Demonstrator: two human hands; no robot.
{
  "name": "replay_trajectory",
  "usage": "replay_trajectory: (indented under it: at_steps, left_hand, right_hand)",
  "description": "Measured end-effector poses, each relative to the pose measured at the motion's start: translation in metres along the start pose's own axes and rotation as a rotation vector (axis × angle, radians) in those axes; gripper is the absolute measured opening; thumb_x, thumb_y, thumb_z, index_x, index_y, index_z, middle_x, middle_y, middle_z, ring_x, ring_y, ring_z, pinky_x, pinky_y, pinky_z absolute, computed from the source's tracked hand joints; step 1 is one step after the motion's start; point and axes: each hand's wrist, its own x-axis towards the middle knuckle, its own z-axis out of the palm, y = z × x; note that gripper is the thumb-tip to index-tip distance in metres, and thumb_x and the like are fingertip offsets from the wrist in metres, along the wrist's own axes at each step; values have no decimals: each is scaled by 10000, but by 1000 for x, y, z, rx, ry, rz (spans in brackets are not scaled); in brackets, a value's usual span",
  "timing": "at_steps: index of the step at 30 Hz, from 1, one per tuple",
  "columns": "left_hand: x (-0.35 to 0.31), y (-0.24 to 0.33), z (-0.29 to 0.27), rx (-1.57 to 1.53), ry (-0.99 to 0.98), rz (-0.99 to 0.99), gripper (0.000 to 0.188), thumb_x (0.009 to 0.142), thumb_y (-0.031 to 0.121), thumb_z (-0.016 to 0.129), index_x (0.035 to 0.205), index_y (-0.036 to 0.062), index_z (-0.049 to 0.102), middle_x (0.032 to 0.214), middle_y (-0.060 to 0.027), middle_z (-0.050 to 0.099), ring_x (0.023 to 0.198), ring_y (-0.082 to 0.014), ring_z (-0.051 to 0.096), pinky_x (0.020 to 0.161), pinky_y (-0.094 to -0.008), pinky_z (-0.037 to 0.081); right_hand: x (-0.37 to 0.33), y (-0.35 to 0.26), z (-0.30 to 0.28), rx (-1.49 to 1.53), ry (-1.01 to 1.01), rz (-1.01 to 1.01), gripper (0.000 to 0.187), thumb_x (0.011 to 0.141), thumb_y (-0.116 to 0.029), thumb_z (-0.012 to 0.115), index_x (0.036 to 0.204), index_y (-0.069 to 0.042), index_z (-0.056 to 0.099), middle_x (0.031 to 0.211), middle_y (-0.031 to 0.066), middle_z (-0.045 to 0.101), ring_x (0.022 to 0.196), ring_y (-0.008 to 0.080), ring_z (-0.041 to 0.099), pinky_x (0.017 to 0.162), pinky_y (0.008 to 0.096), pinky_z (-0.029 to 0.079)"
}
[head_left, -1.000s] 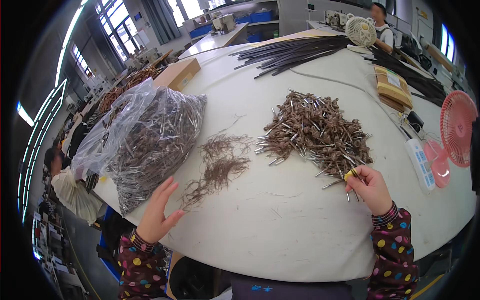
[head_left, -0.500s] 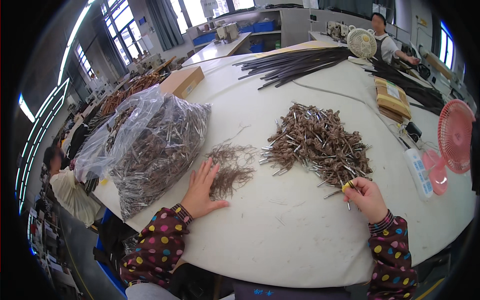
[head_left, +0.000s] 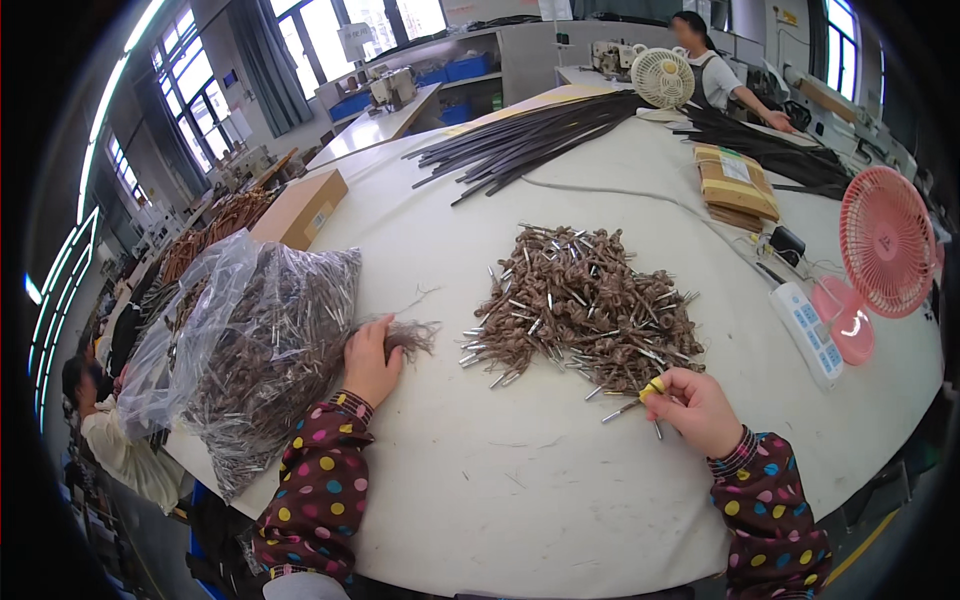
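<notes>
My left hand is closed over a tuft of loose brown threads, beside a clear plastic bag. The bag is full of brown cords with silvery metal tips. Some thread ends stick out past my fingers. At the near right edge of a heap of knotted brown cords, also metal-tipped, my right hand pinches a small yellow thing with a dark part. Its kind is not clear. A metal tip shows just below those fingers.
On the white table are a cardboard box, dark strips, a wrapped brown packet, a power strip and a pink fan. A cream fan stands farther back. A person is at the far right.
My left hand has gone from spread flat to curled, drawing the threads in against the bag. My right hand keeps its pinch near the heap. The whole view has shifted.
</notes>
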Motion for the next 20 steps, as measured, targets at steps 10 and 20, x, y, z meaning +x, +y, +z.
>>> replay_trajectory:
  at_steps: [10,20]
  left_hand:
    - [9,163,-12,-13,16,490,456,759,144,693,1187,93,544,1151,-78,559,1098,-280,517,952,-417,389]
    - [19,130,24,-105,-38,250,318,806,203,671,1099,123,574,1009,-67,621,952,-266,595,791,-378,491]
  right_hand:
    - [7,11,-7,-650,349,-387,298,777,-182,725,1006,-33,607,888,92,656,751,242,645,662,304,504]
    - [9,18,17,-813,82,-373,553,719,-170,786,1217,-96,558,1021,118,631,898,238,648,803,307,531]
